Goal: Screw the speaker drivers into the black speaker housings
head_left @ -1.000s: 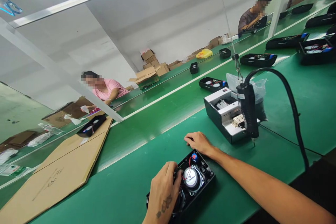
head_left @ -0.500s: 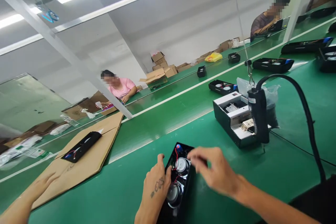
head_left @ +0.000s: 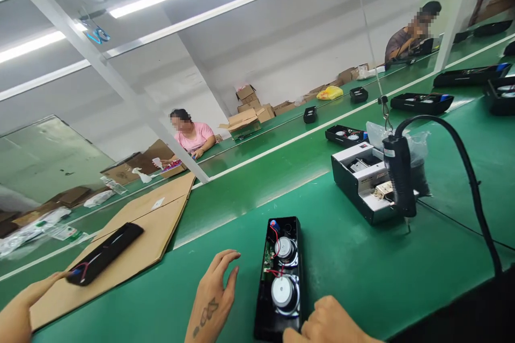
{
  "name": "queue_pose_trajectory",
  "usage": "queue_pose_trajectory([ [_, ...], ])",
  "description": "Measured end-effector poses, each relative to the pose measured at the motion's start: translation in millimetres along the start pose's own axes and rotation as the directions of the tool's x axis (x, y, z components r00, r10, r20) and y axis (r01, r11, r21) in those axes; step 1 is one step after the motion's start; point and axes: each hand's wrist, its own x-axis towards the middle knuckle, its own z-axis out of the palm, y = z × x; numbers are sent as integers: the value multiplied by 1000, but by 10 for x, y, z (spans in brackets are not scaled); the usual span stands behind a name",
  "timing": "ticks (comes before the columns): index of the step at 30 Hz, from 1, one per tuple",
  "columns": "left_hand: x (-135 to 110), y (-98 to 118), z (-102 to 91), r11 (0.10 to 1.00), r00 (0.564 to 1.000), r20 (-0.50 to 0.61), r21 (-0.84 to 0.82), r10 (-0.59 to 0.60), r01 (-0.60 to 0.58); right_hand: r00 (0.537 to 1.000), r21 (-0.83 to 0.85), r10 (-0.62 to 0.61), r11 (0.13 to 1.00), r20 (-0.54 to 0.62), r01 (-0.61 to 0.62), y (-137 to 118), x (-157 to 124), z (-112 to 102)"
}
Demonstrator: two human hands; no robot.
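Green tabletop (head_left: 362, 278) stretches under the open black speaker box (head_left: 279, 278), with a silver-and-black machine (head_left: 354, 185) beyond the box to its right. Judging by its two round drivers (head_left: 282, 292), the box should be fairly heavy; it looks stiff and perhaps slippery, while the exposed red wires (head_left: 278, 238) seem fragile, so the long outer walls (head_left: 300, 262) are the better hold. Just left of the box, the left hand (head_left: 213, 295) is empty, fingers loosely curved, apart from it. The right hand (head_left: 328, 324), fingers curled, is at the box's near right corner; whether it grips, I cannot tell.
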Motion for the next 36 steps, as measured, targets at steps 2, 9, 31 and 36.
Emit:
queue_pose_trajectory([
  [2, -35, 1, 28, 1000, 1000, 12, -3, -7, 7, 991, 45, -27, 999, 134, 21, 285, -159, -360],
  [9, 9, 214, 335, 980, 980, 197, -191, -13, 51, 946, 177, 287, 934, 151, -312, 1485, -742, -1247],
  [31, 1031, 585, 845, 904, 825, 441, -387, 353, -180, 973, 353, 188, 908, 135, -224, 1233, -705, -874],
  [36, 410, 719, 896, 931, 905, 323, -322, 277, -170, 927, 348, 351, 860, 130, -374, 1278, -656, -1274],
])
